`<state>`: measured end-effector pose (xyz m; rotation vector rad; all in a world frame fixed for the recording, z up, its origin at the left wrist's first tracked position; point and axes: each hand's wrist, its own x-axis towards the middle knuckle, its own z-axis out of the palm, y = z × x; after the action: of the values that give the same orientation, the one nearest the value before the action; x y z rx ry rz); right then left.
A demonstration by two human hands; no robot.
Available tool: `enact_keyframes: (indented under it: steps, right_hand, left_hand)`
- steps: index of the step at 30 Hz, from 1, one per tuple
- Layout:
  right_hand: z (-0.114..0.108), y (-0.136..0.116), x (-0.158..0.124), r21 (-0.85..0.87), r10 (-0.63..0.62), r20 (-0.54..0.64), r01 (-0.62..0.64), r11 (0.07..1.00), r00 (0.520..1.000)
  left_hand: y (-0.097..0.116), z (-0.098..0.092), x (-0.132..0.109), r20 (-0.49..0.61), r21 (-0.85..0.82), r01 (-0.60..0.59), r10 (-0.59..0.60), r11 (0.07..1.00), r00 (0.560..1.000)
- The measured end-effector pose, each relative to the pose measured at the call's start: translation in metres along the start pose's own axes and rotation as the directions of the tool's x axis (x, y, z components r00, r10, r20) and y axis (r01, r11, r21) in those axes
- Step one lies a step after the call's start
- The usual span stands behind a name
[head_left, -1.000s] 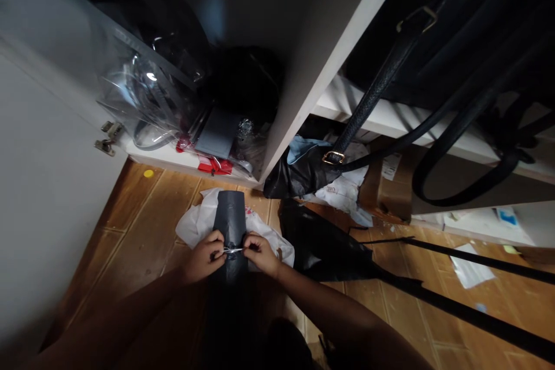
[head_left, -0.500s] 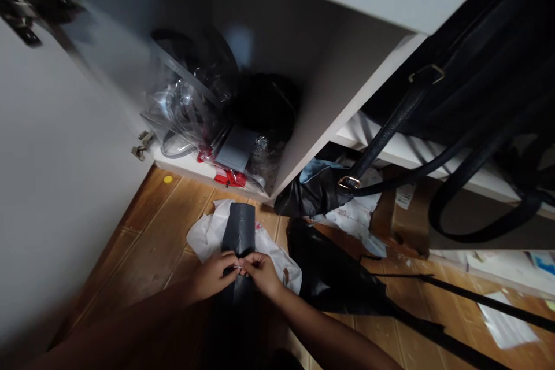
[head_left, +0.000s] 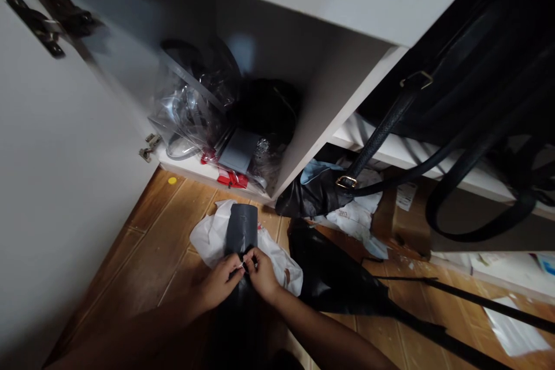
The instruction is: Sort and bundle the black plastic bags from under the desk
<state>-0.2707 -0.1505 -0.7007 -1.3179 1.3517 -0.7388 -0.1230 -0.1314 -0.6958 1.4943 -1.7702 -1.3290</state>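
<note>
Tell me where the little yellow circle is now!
In the head view, the yellow circle lies on the wooden floor, left of centre, beyond the left hand and near the lower door hinge.

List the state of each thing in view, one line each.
Left hand: pinching a thin pale piece
Right hand: fingers curled beside it, hold unclear
Dark grey item: partly over white material
White material: crumpled, on floor
Cabinet door: open
Clear plastic bag: filled, inside cabinet
Black strap: hanging
Black bag: lying on floor
</note>
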Motion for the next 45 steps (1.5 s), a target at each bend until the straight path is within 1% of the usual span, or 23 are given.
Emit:
enact_keyframes:
  steps: [3,5,8,11,15,17,20,24,27,31,34,36,38,40,41,43,44,45]
  right_hand:
    - [0.0,0.005,0.0,0.021,0.003,0.0,-0.003,1.0,1.0]
    - [-0.001,0.007,-0.001,0.041,0.002,0.006,-0.002,0.999,1.0]
    - [-0.002,0.007,-0.001,0.069,-0.003,0.02,0.001,0.998,1.0]
    - [-0.003,0.006,0.0,0.069,-0.011,0.006,0.01,0.998,1.0]
    - [-0.003,0.005,0.001,-0.004,-0.042,-0.018,0.042,0.999,0.999]
    - [-0.003,0.005,0.002,-0.043,-0.061,-0.028,0.059,0.997,0.998]
    - [-0.005,0.003,0.002,-0.1,-0.096,-0.03,0.093,0.991,0.995]
    - [-0.005,-0.001,0.001,-0.177,-0.143,-0.009,0.139,0.974,0.99]
    - [-0.001,-0.002,0.001,-0.195,-0.14,-0.015,0.135,0.971,0.99]
    - [0.0,0.006,0.005,-0.161,-0.111,-0.059,0.101,0.982,0.992]
    - [-0.013,0.019,0.011,-0.133,-0.057,-0.134,0.039,0.99,0.989]
    - [-0.025,0.028,0.014,-0.128,-0.024,-0.181,0.0,0.992,0.983]
    - [-0.035,0.032,0.014,-0.117,-0.005,-0.197,-0.019,0.993,0.98]
    - [-0.037,0.031,0.012,-0.097,-0.006,-0.176,-0.011,0.995,0.984]
    - [-0.036,0.028,0.011,-0.065,-0.007,-0.152,-0.003,0.998,0.988]
    - [-0.029,0.02,0.01,0.028,-0.008,-0.084,0.011,1.0,0.996]
    - [-0.025,0.016,0.01,0.079,-0.008,-0.05,0.012,0.997,0.999]
    - [-0.021,0.012,0.01,0.125,-0.008,-0.022,0.011,0.992,1.0]
  left_hand:
    - [0.0,-0.003,0.0,0.011,0.016,0.002,-0.002,1.0,1.0]
    - [0.002,-0.006,0.003,0.001,-0.046,0.005,-0.005,0.999,1.0]
    - [0.008,-0.011,0.009,-0.058,-0.101,-0.027,0.021,0.995,0.998]
    - [0.014,-0.013,0.013,-0.112,-0.08,-0.011,0.002,0.997,0.994]
    - [0.018,-0.01,0.015,-0.186,-0.059,0.085,-0.094,0.995,0.978]
    - [0.018,-0.008,0.016,-0.188,-0.099,0.119,-0.136,0.988,0.973]
    - [0.019,-0.005,0.017,-0.157,-0.213,0.118,-0.154,0.97,0.976]
    - [0.02,-0.005,0.018,-0.174,-0.262,0.128,-0.177,0.957,0.969]
    - [0.024,-0.006,0.017,-0.179,-0.247,0.141,-0.189,0.959,0.966]
    - [0.026,-0.006,0.015,-0.224,-0.148,0.164,-0.194,0.975,0.955]
    - [0.016,-0.006,0.014,-0.249,-0.1,0.186,-0.205,0.977,0.947]
    - [0.006,-0.007,0.014,-0.24,-0.095,0.195,-0.213,0.976,0.947]
    - [-0.003,-0.011,0.013,-0.2,-0.104,0.169,-0.187,0.98,0.962]
    - [-0.005,-0.015,0.012,-0.16,-0.1,0.07,-0.086,0.992,0.983]
    - [-0.004,-0.016,0.012,-0.136,-0.085,0.0,-0.012,0.996,0.991]
    - [0.001,-0.016,0.01,-0.084,-0.031,-0.122,0.119,0.992,0.989]
    - [0.005,-0.014,0.01,-0.059,0.004,-0.152,0.152,0.988,0.987]
    - [0.008,-0.012,0.011,-0.035,0.034,-0.157,0.158,0.987,0.987]
